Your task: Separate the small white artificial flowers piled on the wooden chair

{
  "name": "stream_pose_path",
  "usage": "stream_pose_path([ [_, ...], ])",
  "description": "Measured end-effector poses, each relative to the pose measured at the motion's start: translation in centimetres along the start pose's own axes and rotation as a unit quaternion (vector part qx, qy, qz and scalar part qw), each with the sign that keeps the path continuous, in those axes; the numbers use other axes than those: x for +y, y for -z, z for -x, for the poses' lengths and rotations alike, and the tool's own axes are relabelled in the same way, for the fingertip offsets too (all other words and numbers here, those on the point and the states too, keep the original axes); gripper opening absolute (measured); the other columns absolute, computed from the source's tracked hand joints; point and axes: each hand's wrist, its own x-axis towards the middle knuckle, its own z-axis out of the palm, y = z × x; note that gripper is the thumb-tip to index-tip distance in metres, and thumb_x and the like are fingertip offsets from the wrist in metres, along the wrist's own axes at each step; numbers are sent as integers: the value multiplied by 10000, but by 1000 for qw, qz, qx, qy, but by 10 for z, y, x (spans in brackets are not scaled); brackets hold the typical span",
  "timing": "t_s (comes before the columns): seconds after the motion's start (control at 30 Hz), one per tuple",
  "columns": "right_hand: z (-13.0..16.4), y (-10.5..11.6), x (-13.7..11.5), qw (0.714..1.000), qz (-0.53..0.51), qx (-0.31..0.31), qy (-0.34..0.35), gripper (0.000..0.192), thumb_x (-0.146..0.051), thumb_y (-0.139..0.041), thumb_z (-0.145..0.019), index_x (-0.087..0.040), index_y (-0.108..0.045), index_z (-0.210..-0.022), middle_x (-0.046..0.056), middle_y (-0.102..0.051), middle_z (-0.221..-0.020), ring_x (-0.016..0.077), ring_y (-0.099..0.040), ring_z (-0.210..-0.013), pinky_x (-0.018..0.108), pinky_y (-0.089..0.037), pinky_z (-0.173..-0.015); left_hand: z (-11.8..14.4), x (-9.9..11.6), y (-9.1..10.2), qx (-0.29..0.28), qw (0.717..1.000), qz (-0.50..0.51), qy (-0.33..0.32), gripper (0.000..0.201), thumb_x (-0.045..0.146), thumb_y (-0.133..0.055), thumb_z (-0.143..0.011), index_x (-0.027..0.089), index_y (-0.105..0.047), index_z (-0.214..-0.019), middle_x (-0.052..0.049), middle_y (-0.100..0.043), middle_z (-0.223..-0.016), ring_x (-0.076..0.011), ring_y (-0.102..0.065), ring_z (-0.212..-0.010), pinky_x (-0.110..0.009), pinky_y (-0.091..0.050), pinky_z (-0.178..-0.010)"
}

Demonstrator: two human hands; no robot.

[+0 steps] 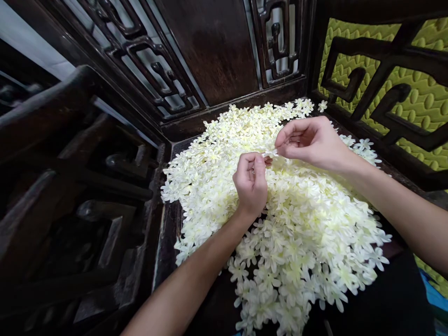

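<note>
Your left hand (250, 183) and right hand (310, 140) meet at mid-frame, fingers pinched narrow on one small white star-shaped fabric flower (271, 154) between them, just above the big heap of cream-white fabric flowers (297, 233). That heap covers the dark carved wooden seat (168, 224), fenced by its fretwork back (154, 70) at upper left and green quilted padding (420, 98) at upper right. No writing is readable.
</note>
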Motion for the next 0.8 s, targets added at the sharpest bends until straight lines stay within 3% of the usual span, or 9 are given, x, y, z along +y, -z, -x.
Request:
stream_pose_path([
  [0.23,1,0,0,999,34,-6,-3,132,-48,-735,-743,-153,-744,-823,31,-723,-756,127,-656,-636,234,-547,-561,-2,5,1,-25,999,24,32,237,375,-550,-962,187,-615,-833,-9,-665,-811,-108,-636,-787,-240,-503,-726],
  [0.4,1,2,1,995,79,-59,-20,116,-151,-781,-776,-117,-736,-877,69,-732,-815,125,-653,-638,235,-547,-547,-3,12,1,-50,997,-22,48,304,420,-643,-899,177,-582,-727,23,-549,-664,-79,-477,-604,-225,-382,-573],
  [0.8,3,-2,-4,994,103,-49,-5,110,-107,-722,-801,-127,-741,-908,60,-723,-827,138,-647,-701,274,-560,-621,-2,10,1,-49,998,-41,30,276,399,-573,-948,187,-578,-771,19,-536,-674,-77,-406,-561,-243,-323,-530],
])
